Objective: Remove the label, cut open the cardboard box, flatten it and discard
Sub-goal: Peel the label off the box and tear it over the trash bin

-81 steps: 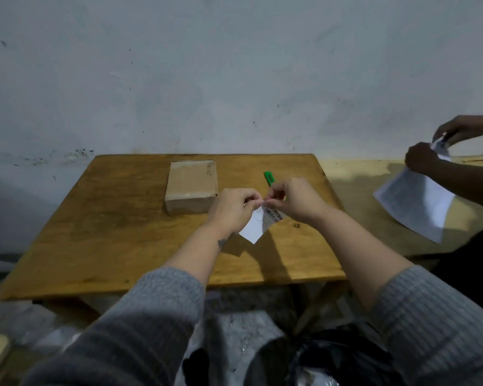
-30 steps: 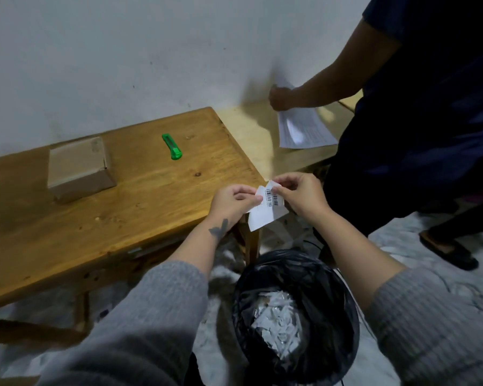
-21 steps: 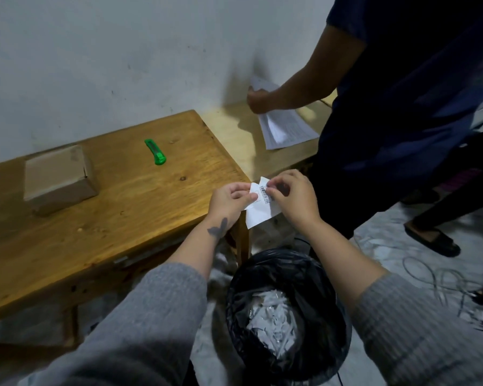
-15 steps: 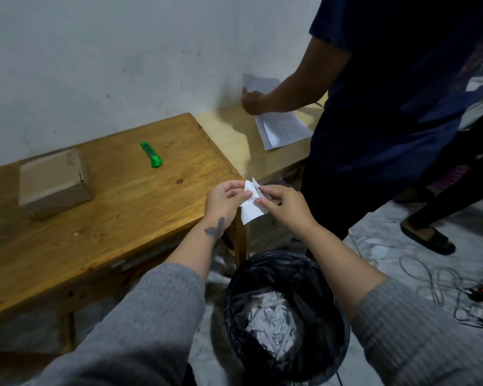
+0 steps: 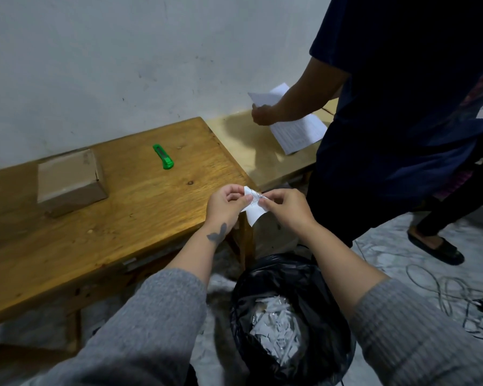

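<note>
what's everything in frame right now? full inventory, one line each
cardboard box: 1, brown, closed, left part of the wooden table
utility knife: 1, green, on the table right of the box
wooden table: 1, brown, against the wall
second table: 1, pale wood, right of the first
paper sheets: white, on the second table; one in the bystander's hand
bystander: 1, dark clothes, standing at right
bin: 1, black bag liner, on the floor below the hands, white paper scraps inside
cables: on the floor at right
label: 1, white, with barcode, pinched above the bin
left hand: pinches the label
right hand: pinches the label
</note>
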